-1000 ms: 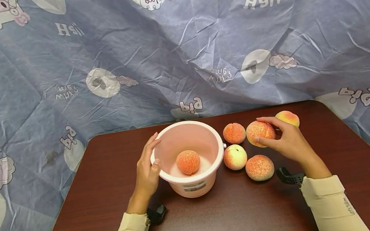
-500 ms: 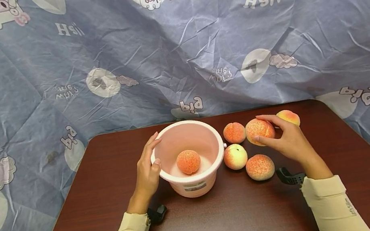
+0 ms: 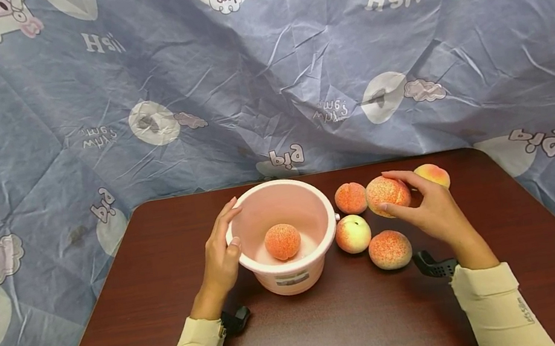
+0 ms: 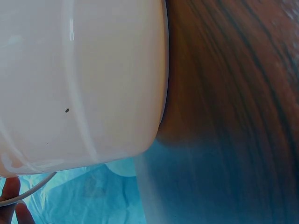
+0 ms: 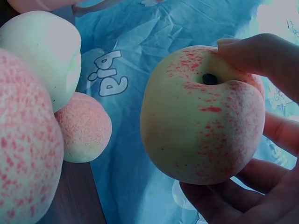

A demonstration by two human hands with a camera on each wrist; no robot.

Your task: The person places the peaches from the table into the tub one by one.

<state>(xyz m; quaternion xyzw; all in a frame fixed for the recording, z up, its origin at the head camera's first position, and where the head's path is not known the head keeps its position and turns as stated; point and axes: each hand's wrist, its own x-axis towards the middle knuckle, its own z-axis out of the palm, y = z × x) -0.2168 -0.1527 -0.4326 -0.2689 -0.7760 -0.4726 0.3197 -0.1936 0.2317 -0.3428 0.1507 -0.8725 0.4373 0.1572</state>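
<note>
A pale pink bucket (image 3: 293, 268) stands on the dark brown table (image 3: 347, 326) with one speckled peach (image 3: 282, 241) inside. My left hand (image 3: 221, 250) holds its left rim, thumb over the edge. In the left wrist view the bucket's wall (image 4: 79, 79) fills the frame. My right hand (image 3: 429, 209) grips a speckled peach (image 3: 387, 194) lifted a little off the table; the right wrist view shows this held peach (image 5: 198, 114) with fingers curled round it. Three peaches lie near it: one behind (image 3: 350, 198), a pale one (image 3: 352, 234) and a speckled one (image 3: 390, 249) in front.
Another peach (image 3: 433, 174) lies behind my right hand, partly hidden. A blue printed cloth (image 3: 259, 66) hangs behind the table and drapes past its sides. Cream sleeves (image 3: 493, 308) cover both forearms.
My right hand has raised the speckled peach slightly and shifted it a little leftward. The left hand and the bucket have stayed put.
</note>
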